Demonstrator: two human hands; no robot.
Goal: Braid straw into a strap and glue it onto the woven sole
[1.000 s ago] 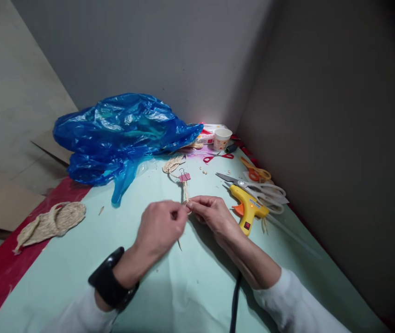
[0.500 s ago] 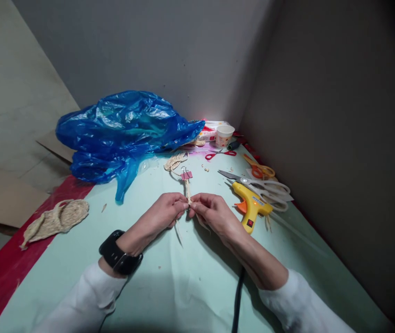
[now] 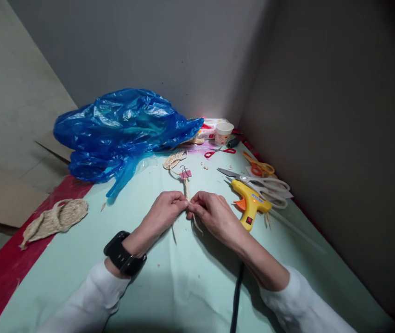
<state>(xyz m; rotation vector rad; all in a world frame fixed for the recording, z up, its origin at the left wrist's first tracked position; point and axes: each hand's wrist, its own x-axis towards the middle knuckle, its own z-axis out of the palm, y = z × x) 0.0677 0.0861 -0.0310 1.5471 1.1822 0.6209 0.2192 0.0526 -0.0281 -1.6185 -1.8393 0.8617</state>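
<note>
A pale straw braid [image 3: 187, 187] runs toward me from a pink binder clip [image 3: 185, 174] at the middle of the table. My left hand [image 3: 170, 206] pinches the near end of the braid from the left, and a loose strand hangs below its fingers. From the right, my right hand [image 3: 211, 209] pinches the same spot, fingertips touching the left ones; another loose strand shows under it. The exact crossing of the strands is hidden by the fingers. Beyond the clip lies a coil of the same braided straw [image 3: 175, 160], joined to it by a thin length.
At the right lie a yellow glue gun [image 3: 250, 203], large grey scissors [image 3: 263, 182] and orange scissors [image 3: 260, 166]. Red scissors [image 3: 220, 151] and a paper cup [image 3: 223, 134] stand farther back. A blue plastic bag [image 3: 124, 132] fills the back left; a woven straw slipper [image 3: 56, 219] rests at left.
Both hands stay pinched on the braid and have shifted slightly. The loose strands below the fingers hang differently. The view has moved a little, and the blue bag's loose corner has swung left.
</note>
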